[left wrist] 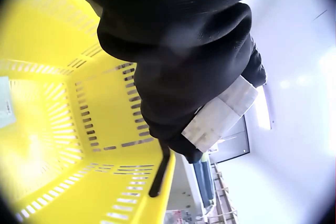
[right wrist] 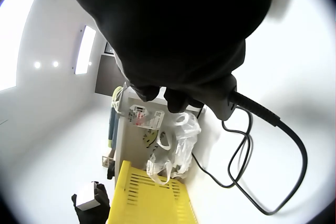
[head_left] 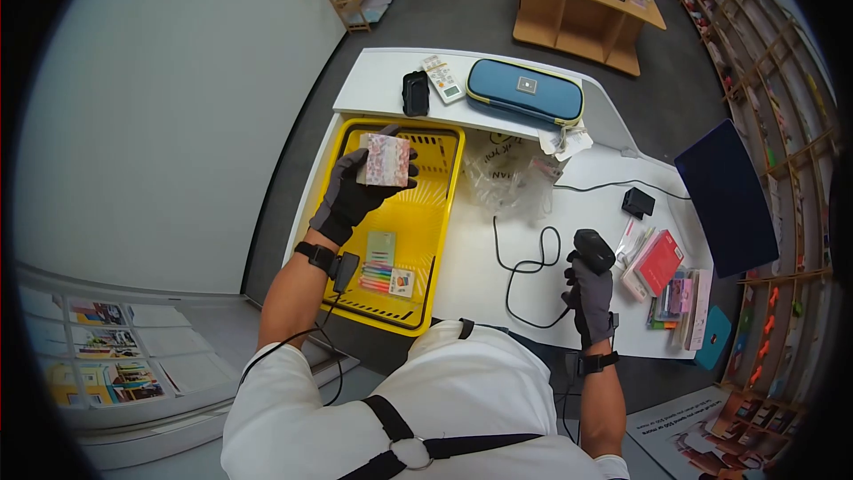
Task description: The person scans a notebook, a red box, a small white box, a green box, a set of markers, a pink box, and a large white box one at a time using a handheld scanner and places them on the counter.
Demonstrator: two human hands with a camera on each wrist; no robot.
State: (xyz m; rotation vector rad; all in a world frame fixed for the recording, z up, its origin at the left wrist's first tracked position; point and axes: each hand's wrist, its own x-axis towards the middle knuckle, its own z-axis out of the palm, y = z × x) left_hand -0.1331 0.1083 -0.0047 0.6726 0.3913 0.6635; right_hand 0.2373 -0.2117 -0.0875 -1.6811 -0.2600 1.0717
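Note:
My gloved left hand [head_left: 349, 196] grips a small block-shaped item with a pink-and-white patterned face [head_left: 388, 161] over the far part of the yellow basket [head_left: 413, 236]. Its pale sides [left wrist: 212, 124] show between the dark fingers in the left wrist view. Inside the basket lie a pack of coloured pens [head_left: 377, 278] and a pale green item [head_left: 381, 246]. At the right, over the white counter, my gloved right hand [head_left: 590, 300] holds a black barcode scanner [head_left: 593, 251]. From the scanner's end runs a black cable [right wrist: 291, 137], looped on the counter.
Clear plastic bags [head_left: 506, 182] lie beside the basket. On the raised ledge sit a blue case [head_left: 526, 92], a white remote control [head_left: 443, 79] and a black object [head_left: 415, 93]. A red box [head_left: 659, 264] and several stationery items lie at the right, near a dark monitor [head_left: 727, 196].

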